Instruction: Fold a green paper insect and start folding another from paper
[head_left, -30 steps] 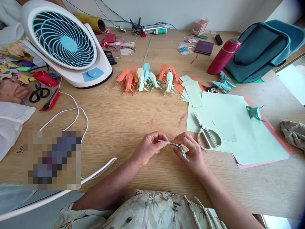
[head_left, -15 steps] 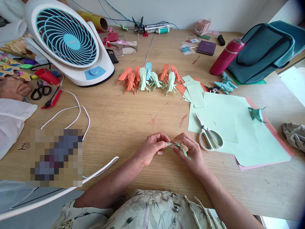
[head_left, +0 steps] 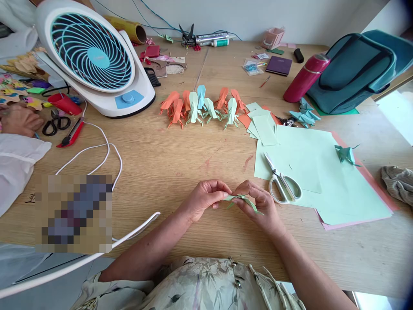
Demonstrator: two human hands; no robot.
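Observation:
Between my two hands, above the near part of the table, is a light green folded paper figure [head_left: 251, 203] with thin strips sticking out. My left hand [head_left: 206, 199] pinches its left end between thumb and fingers. My right hand [head_left: 260, 204] grips its middle, and part of the folds is hidden behind those fingers. White-handled scissors [head_left: 280, 181] lie just right of my right hand, partly on a large light green paper sheet [head_left: 303, 163]. Farther back stands a row of finished folded paper figures, with orange ones [head_left: 177, 113], green ones [head_left: 194, 107] and a blue one [head_left: 201, 96].
A white fan [head_left: 135, 97] stands at the back left, with a white cable [head_left: 108, 144] near it. Cut green paper pieces [head_left: 264, 129], a pink bottle [head_left: 306, 77] and a teal bag [head_left: 351, 71] are at the right. Another person's hand [head_left: 22, 120] rests at the far left.
The paper figure has shifted slightly in my fingers, and more of its left end and right strip shows. Both hands stay almost in place.

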